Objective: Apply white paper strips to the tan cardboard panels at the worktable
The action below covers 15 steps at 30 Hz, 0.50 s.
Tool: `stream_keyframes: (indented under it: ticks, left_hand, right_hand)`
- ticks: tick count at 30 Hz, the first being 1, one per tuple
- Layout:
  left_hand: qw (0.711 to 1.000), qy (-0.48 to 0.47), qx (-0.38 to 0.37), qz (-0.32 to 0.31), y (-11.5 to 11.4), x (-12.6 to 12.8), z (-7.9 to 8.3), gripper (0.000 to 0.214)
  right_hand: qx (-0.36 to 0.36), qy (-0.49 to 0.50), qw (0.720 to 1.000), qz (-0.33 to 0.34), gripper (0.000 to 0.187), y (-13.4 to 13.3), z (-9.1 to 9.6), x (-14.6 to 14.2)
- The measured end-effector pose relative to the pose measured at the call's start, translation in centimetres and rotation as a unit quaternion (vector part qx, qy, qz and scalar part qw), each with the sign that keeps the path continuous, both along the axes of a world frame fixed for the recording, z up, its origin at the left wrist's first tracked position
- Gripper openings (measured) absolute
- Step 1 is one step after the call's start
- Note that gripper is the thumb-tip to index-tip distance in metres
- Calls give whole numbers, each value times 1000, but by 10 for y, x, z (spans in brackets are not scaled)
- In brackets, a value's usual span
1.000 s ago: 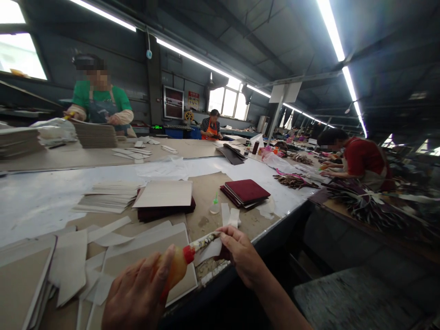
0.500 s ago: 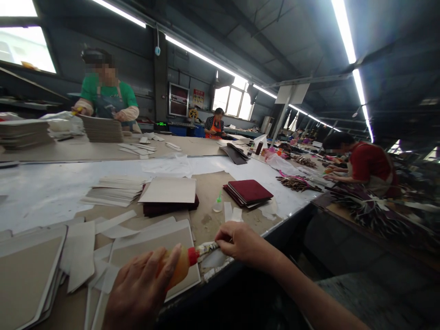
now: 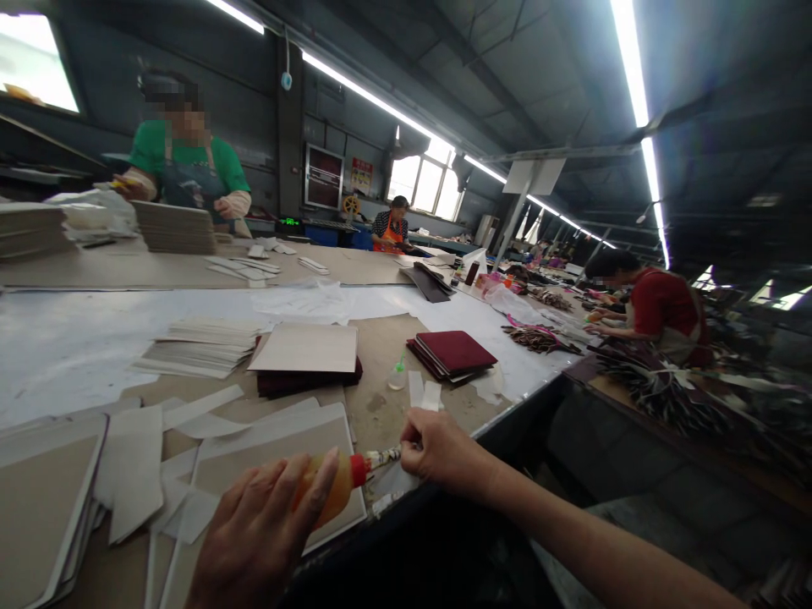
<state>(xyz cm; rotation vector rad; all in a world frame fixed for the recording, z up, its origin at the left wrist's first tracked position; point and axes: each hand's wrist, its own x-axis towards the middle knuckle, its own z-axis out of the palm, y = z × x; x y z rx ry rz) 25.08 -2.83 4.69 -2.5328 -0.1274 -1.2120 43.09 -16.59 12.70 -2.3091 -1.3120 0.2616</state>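
My left hand (image 3: 260,524) is wrapped round a squeeze bottle (image 3: 333,495) with amber contents and a red cap. The bottle lies tilted, its patterned, crusted nozzle (image 3: 384,458) pointing right over the table's front edge. At the nozzle's tip, my right hand (image 3: 441,452) is closed with the fingers curled in; whatever they pinch is hidden. Under the bottle is a beige board with a pale border (image 3: 272,448). Two white strips (image 3: 424,392) lie just beyond my right hand.
A small green-tipped bottle (image 3: 397,375) stands between a maroon stack (image 3: 455,351) and a stack topped by a cream board (image 3: 305,348). Loose pale pieces (image 3: 136,465) and bordered boards (image 3: 44,507) cover the left. Co-workers stand across the table (image 3: 190,169) and at right (image 3: 663,309).
My right hand's fingers have curled in more at the nozzle tip. The left hand keeps its hold on the bottle. The whole view has shifted slightly.
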Motion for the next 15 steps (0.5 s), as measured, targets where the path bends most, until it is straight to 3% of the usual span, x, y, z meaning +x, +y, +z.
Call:
stream_keyframes:
  ticks: [8,15]
  left_hand:
    - [1000,-24,4,-11,3,-5,-5,40]
    - [999,-15,-30,8,6,-10,-14,43]
  right_hand:
    - [97,148,978,-115,5,0,-16,-9]
    - [215,370,890,-154,5,-1,-16,-21]
